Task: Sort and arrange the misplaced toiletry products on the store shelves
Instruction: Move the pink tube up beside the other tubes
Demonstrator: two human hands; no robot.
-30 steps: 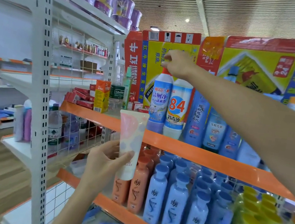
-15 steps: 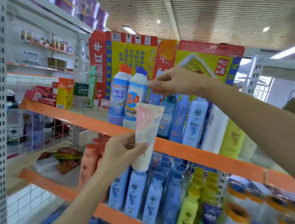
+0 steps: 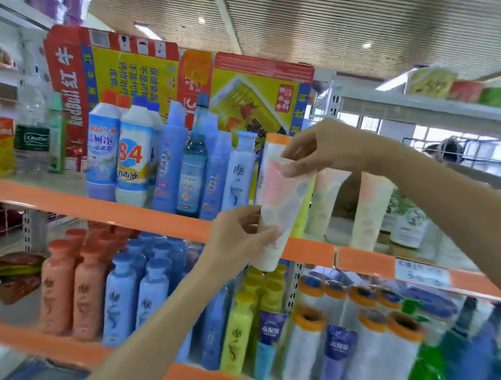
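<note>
A pastel pink and blue patterned tube (image 3: pixel 282 208) stands cap down in front of the orange shelf edge (image 3: pixel 138 216). My left hand (image 3: pixel 239 236) grips its lower part. My right hand (image 3: pixel 323 145) pinches its flat top end from above. Two similar pastel tubes (image 3: pixel 327 199) (image 3: pixel 370 210) stand upright on the upper shelf just right of it. Left of it on that shelf are blue bottles (image 3: pixel 194 163) and white cleaner bottles (image 3: pixel 133 157).
The lower shelf holds orange bottles (image 3: pixel 73 289), blue bottles (image 3: pixel 135 296), yellow bottles (image 3: pixel 239 330), purple tubes (image 3: pixel 336 353) and white orange-capped rolls (image 3: pixel 380 357). Red and yellow cartons (image 3: pixel 149 73) stand behind the upper row. A white rack upright (image 3: pixel 330 103) rises at right.
The view has swung right along the shelf. My left hand carried the tube rightward and up; my right hand left the cleaner bottle cap and took the tube's top.
</note>
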